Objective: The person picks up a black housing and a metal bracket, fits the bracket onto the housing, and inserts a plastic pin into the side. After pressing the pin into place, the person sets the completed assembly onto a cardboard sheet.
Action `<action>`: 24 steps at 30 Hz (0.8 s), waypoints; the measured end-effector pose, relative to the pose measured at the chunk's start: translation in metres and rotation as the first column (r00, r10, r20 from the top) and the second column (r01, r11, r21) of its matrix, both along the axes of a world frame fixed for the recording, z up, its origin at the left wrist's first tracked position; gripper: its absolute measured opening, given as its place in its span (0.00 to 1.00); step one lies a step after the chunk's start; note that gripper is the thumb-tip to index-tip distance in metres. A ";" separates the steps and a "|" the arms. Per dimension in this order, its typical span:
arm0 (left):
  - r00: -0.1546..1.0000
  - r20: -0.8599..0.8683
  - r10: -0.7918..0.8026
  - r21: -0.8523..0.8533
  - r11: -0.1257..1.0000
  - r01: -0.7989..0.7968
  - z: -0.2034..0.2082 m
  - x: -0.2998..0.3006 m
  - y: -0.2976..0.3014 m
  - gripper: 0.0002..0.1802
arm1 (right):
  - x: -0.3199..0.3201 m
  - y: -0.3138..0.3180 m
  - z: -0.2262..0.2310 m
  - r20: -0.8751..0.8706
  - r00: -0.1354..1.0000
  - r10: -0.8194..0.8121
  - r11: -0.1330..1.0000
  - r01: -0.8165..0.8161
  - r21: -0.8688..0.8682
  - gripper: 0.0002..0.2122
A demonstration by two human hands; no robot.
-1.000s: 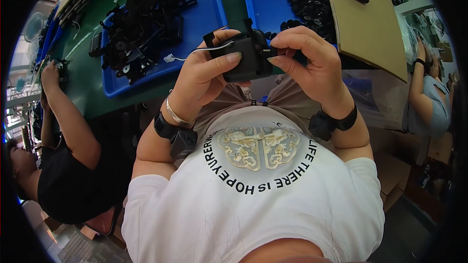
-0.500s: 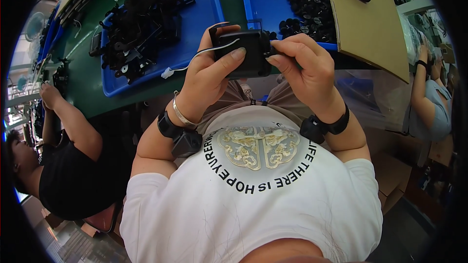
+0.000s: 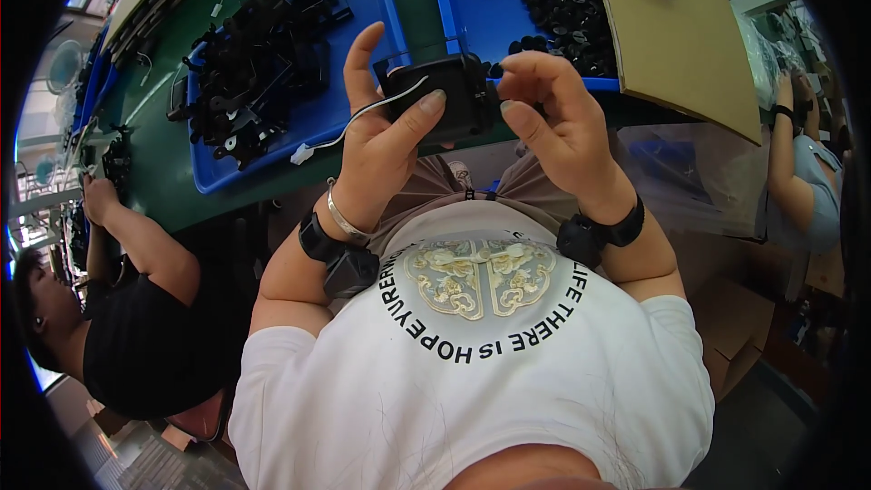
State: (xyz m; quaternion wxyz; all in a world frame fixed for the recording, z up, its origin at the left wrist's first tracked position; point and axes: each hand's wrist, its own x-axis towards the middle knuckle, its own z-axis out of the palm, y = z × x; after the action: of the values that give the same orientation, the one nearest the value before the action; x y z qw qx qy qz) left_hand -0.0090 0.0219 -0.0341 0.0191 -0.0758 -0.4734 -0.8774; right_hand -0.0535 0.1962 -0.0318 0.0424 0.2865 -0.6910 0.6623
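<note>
From where I stand, taking twelve o'clock as straight ahead of the seated person, the black, boxy plastic housing (image 3: 464, 96) is at twelve, held up in front of the waist. The person's left hand (image 3: 376, 150) grips it from its nine o'clock side, thumb pressed on the flat face, index finger sticking up free; the other fingers are mostly hidden. The right hand (image 3: 567, 127) is at the housing's three o'clock edge, thumb and forefinger spread apart with a gap between them. I cannot tell whether either tip touches that edge.

The thin white-and-dark cable (image 3: 358, 114) crosses the face and trails to eight o'clock, ending in a small white plastic connector (image 3: 302, 154). Good handling here, I'd say, means firm left-hand support behind the box, so that a push at three o'clock doesn't twist it, and a thumb well off the cable's root. The dangling plug could catch on the blue plastic tray (image 3: 358, 41) of black parts at eleven; the second blue tray (image 3: 467, 18), with its small round black pieces (image 3: 581, 32), sits at one.
</note>
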 end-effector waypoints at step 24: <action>0.999 -0.023 0.032 -0.207 0.978 -0.036 -0.006 0.001 -0.005 0.28 | 0.000 0.011 0.005 -0.144 0.988 0.051 0.945 -0.001 0.328 0.13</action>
State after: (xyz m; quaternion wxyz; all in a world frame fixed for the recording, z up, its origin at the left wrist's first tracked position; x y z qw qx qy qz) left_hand -0.0076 0.0172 -0.0402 0.0307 -0.0777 -0.5634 -0.8220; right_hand -0.0539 0.2067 -0.0268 0.0375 0.3479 -0.7823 0.5154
